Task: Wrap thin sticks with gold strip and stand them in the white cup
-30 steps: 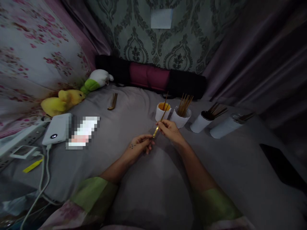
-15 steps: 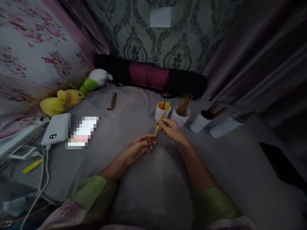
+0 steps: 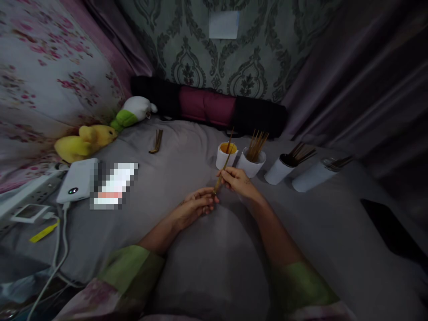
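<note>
Between my two hands a thin yellowish-brown stick [image 3: 218, 181] slants up and away, its top reaching in front of a white cup [image 3: 222, 158]. My right hand [image 3: 236, 180] pinches it near the middle with thumb and fingers. My left hand [image 3: 197, 203] has its fingers closed at the lower end, palm turned inward. The white cup has an orange-yellow inside with a thin stick standing in it. Just right of it, a second white cup [image 3: 249, 168] holds several thin brown sticks [image 3: 257, 147]. What exactly the held stick is, I cannot make out.
Two more white containers [image 3: 277, 174] [image 3: 309, 177] with dark sticks stand at right. A small bunch of brown sticks [image 3: 157, 141] lies left on the grey sheet [image 3: 187, 160]. A power bank [image 3: 78, 183], plush toys [image 3: 85, 142], a long bag [image 3: 207, 104] and a dark flat object [image 3: 388, 227] lie around.
The held stick has turned between my fingers; it looked wider and yellower before and appears thinner and browner now. My hands have barely shifted, and the containers stay put.
</note>
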A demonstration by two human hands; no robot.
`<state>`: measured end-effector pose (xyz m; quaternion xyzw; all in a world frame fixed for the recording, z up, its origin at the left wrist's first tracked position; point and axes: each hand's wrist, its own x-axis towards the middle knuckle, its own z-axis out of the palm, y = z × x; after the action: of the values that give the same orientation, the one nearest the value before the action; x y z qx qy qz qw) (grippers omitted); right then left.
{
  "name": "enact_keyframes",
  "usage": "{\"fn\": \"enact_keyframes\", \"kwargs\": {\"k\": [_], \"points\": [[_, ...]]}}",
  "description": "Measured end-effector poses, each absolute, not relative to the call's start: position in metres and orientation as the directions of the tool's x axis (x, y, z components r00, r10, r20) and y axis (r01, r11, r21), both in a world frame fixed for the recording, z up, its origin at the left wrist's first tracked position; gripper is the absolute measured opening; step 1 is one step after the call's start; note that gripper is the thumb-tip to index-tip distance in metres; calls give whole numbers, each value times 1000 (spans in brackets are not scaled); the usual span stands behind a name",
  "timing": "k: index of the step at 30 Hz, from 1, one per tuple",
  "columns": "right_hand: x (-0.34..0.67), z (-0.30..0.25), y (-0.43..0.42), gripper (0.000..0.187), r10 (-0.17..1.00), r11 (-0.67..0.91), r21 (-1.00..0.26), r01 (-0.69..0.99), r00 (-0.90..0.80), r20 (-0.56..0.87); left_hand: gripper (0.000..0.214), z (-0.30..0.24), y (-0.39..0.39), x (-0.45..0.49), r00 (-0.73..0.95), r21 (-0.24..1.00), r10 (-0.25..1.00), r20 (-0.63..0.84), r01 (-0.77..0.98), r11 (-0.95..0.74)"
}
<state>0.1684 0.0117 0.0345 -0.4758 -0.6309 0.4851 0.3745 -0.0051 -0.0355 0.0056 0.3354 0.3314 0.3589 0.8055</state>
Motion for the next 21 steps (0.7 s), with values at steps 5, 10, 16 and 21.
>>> {"fn": "enact_keyframes", "kwargs": {"k": [5, 10, 16, 21], "points": [[169, 38, 11, 24, 960, 28, -969, 247, -276, -43, 41, 3, -36, -5, 535, 801, 802, -266, -339, 493], [170, 42, 9, 23, 958, 9, -971, 241, -280, -61, 44, 3, -36, -5, 548, 814, 794, -263, -316, 487], [171, 44, 8, 25, 958, 30, -965, 260, -283, -46, 44, 5, -36, -4, 550, 818, 789, -273, -300, 492], [172, 43, 7, 26, 958, 38, -960, 277, -282, -44, 45, 6, -37, -3, 539, 819, 789, -295, -283, 499]]}}
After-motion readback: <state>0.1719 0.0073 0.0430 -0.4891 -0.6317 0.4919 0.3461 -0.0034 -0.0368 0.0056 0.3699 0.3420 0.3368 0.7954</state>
